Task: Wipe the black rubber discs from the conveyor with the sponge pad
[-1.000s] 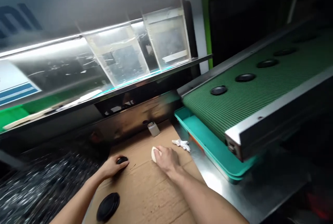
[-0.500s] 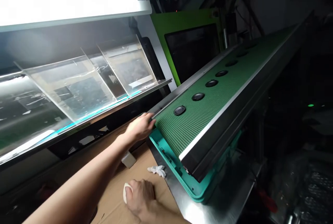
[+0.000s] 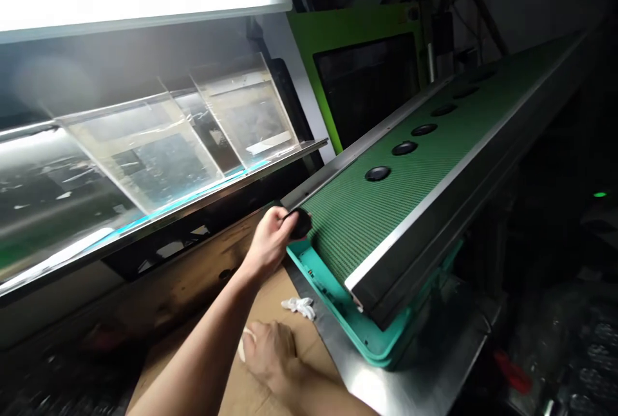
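At the near left corner of the green ribbed conveyor belt [image 3: 355,223], my left hand [image 3: 266,245] is closed on a black round disc-shaped part [image 3: 300,223]. A second dark edge shows behind its fingers, too hidden to name. Several similar black discs [image 3: 378,173] lie in a row up the belt. Lower down, over brown cardboard [image 3: 236,390], my right hand [image 3: 273,348] is curled round a small cream-white piece [image 3: 242,345], mostly hidden by the fingers. A crumpled white scrap [image 3: 299,307] lies just beyond that hand.
A teal tray [image 3: 381,355] sits under the belt's end on a metal table [image 3: 410,380]. The conveyor's metal side rail [image 3: 420,207] slopes up to the right. To the left stands a machine with clear panels [image 3: 164,152]; a green-framed dark panel [image 3: 371,87] is behind.
My left hand now has a black disc in it, and the nearest disc is gone from the belt. The right hand stays closed. The view has shifted slightly.
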The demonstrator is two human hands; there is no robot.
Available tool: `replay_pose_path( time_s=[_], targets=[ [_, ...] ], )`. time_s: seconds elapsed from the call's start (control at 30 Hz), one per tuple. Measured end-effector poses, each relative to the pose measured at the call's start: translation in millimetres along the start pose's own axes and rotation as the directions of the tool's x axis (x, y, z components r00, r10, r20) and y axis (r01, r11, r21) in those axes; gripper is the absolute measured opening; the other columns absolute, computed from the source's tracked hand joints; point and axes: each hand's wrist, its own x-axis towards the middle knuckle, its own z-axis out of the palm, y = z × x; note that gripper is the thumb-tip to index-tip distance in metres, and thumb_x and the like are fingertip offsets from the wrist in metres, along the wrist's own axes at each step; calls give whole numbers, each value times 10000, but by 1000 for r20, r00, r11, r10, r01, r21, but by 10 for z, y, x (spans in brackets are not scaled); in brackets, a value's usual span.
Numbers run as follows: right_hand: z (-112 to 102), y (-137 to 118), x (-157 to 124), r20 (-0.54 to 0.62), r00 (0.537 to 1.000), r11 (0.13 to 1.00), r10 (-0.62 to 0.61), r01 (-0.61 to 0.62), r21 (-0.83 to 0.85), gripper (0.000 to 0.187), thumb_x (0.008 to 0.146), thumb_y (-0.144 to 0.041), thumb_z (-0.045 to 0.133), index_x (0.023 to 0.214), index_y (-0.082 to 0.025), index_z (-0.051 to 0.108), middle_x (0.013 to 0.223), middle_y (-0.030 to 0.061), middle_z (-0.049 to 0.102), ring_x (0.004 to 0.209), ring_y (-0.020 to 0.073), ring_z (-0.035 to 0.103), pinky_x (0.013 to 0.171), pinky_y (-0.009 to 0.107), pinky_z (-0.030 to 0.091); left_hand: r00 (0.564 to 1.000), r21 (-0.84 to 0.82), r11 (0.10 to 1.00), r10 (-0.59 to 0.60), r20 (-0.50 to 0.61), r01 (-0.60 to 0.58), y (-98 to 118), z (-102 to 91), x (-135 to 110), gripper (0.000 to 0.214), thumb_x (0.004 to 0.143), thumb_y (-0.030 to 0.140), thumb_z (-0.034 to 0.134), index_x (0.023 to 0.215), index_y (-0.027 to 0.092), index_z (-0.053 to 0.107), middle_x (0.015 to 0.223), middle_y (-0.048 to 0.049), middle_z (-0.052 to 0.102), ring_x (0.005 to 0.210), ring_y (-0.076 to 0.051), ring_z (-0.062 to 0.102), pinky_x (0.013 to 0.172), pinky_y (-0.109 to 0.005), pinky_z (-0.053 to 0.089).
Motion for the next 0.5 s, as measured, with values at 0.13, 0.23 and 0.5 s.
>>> replay_pose_path(
  time_s=[0.13, 0.23, 0.5],
  targets=[
    [47, 63, 2, 32, 999, 1000, -29, 29, 11, 399, 919, -478, 333, 1049, -290, 659, 873, 63, 720, 797, 261, 678, 704, 365, 510, 910, -352, 912, -314, -272, 210, -545, -760, -1259, 275, 784, 325, 679, 956, 179, 522, 1077, -82, 658, 852, -202, 663, 594, -255, 539],
    [105, 126, 16, -2, 1000, 998, 25, -24, 63, 415, 926, -510, 331, 1113, -313, 645, 905, 62, 723, 818, 246, 679, 707, 341, 505, 780, -529, 819, -476, -407, 224, -1165, -1131, -2009, 283, 743, 202, 709, 979, 167, 557, 1060, -83, 666, 806, -188, 672, 597, -244, 549],
    [294, -121, -177, -73, 991, 928, -115, 133, 348, 451, 932, -487, 388, 1249, -230, 582, 1158, 61, 664, 1038, 183, 622, 868, 261, 482, 786, -900, 426, -585, -201, 87, -1685, -1212, -2428, 253, 879, 258, 540, 1105, 148, 565, 1086, -126, 656, 970, -229, 649, 822, -367, 548]
  ],
)
